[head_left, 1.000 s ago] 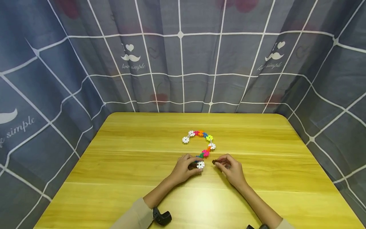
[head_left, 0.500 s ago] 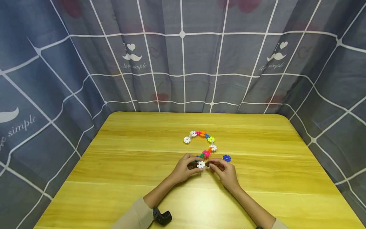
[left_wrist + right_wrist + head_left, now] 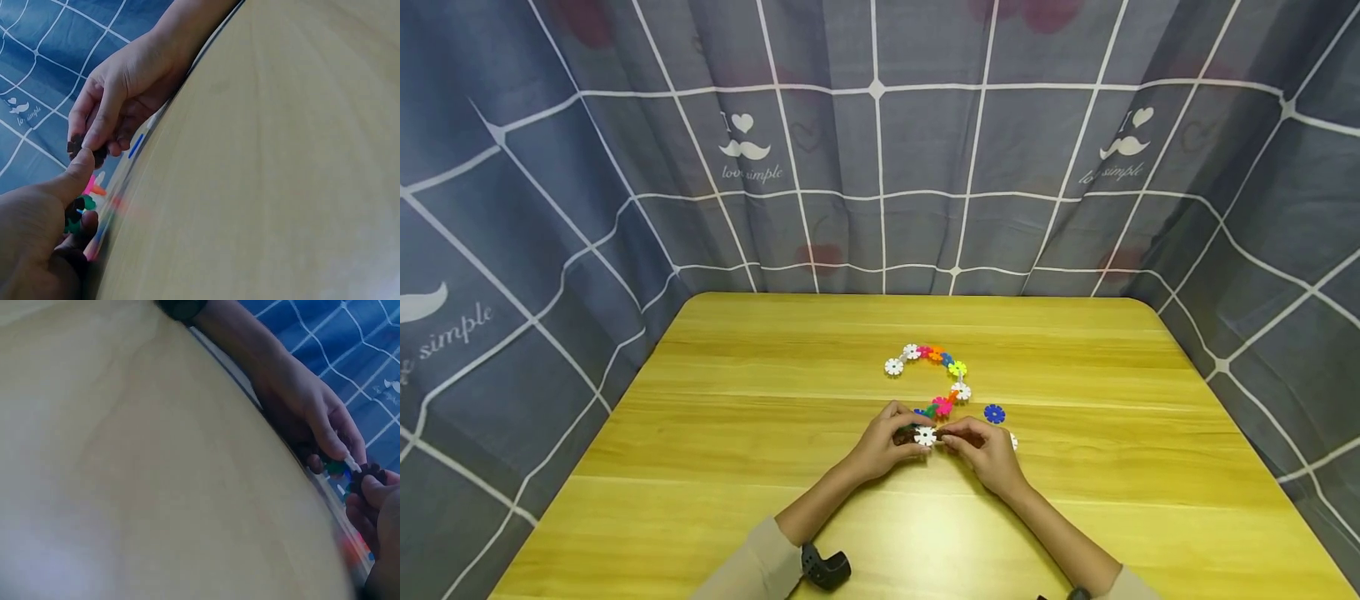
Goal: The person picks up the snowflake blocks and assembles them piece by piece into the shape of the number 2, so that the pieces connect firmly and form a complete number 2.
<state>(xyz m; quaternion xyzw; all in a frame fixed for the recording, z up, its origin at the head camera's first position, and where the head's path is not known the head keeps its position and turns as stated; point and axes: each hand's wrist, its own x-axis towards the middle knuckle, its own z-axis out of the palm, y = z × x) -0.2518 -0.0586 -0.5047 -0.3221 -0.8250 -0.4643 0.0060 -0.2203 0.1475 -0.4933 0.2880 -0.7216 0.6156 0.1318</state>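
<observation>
My left hand holds the near end of a chain of snowflake discs, with a white snowflake disc between thumb and fingers. From there the linked discs curve away in a hook, past a pink disc and a yellow disc, ending at a white end disc. My right hand pinches a dark brown snowflake disc, its edge right at the white disc's right side. More brown and green pieces show inside the left hand, partly hidden by the fingers.
A loose blue disc lies just beyond the right hand. Another white disc peeks out beside the right knuckles. The yellow wood-grain table has a grey checked curtain around its back and sides.
My right hand has moved left, bringing the brown disc to the white one. The loose blue and white discs have come into view beside it. The left hand stays nearly still.
</observation>
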